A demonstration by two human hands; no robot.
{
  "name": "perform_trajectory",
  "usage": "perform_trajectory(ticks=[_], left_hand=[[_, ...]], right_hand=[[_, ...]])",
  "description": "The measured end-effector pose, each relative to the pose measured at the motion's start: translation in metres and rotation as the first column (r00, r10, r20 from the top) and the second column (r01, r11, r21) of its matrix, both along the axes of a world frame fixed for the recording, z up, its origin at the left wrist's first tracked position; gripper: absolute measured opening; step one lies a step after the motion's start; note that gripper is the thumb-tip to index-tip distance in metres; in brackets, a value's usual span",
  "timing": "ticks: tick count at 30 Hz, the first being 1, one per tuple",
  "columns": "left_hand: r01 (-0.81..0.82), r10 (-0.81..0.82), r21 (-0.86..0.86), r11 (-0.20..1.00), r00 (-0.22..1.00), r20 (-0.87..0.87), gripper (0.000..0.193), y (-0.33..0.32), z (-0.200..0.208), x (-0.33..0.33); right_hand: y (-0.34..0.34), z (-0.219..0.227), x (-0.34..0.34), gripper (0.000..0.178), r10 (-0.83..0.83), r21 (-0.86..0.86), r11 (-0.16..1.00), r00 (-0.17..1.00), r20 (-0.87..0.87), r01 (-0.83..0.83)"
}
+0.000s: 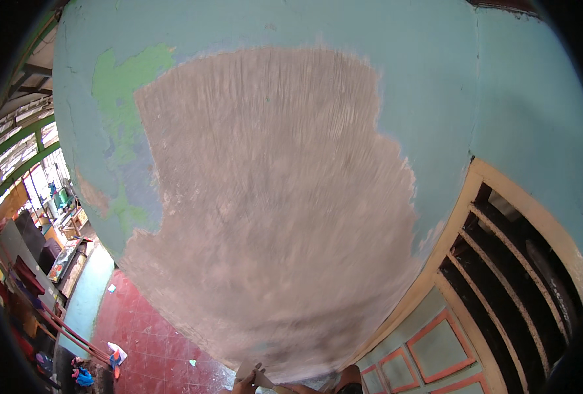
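My hands are low in the picture, at its bottom edge, in front of the foot of a patched wall (278,197). My left hand (242,385) is closed around a flat, pale blade like a putty knife (245,370), its fingers partly showing. Close beside it, my right hand (295,389) is bent in toward the left one and mostly cut off by the edge. A second pale, flat piece (263,380) lies between the hands; its kind is unclear. My right wrist has a dark band (350,389). Grey-brown filler covers the wall's middle, with streaks toward the top.
Blue-green paint (429,85) surrounds the filler, with peeled green paint (124,98) at left. A cream-framed slatted opening (495,262) and panelled door (439,345) stand at right. Red floor (140,328) with scraps, a cloth doll-like item (81,374) and cluttered furniture (65,259) lie left.
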State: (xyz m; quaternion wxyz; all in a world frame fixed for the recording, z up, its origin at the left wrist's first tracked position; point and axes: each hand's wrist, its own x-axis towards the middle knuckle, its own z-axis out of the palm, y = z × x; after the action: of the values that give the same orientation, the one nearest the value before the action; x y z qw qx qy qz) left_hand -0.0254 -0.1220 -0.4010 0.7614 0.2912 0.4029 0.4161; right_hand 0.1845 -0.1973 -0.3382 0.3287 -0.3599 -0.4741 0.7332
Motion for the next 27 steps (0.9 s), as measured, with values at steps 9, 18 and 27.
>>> perform_trajectory(ticks=[9, 18, 27], left_hand=[[-0.254, 0.261, 0.137, 0.957, 0.965, -0.036, 0.047, -0.008, 0.016, -0.046], [-0.305, 0.297, 0.029, 0.952, 0.942, 0.157, 0.039, -0.023, 0.049, -0.059], [0.039, -0.042, 0.072, 0.997, 0.998, 0.043, 0.054, -0.015, -0.025, -0.004]], right_hand=[[-0.005, 0.001, 0.01, 0.068, 0.026, -0.019, 0.999, 0.999, 0.02, -0.025], [-0.013, 0.067, 0.014, 0.057, 0.022, -0.067, 0.998, 0.99, 0.138, -0.013], [-0.011, -0.001, -0.004, 0.072, 0.001, 0.069, 0.998, 0.997, 0.077, -0.007]])
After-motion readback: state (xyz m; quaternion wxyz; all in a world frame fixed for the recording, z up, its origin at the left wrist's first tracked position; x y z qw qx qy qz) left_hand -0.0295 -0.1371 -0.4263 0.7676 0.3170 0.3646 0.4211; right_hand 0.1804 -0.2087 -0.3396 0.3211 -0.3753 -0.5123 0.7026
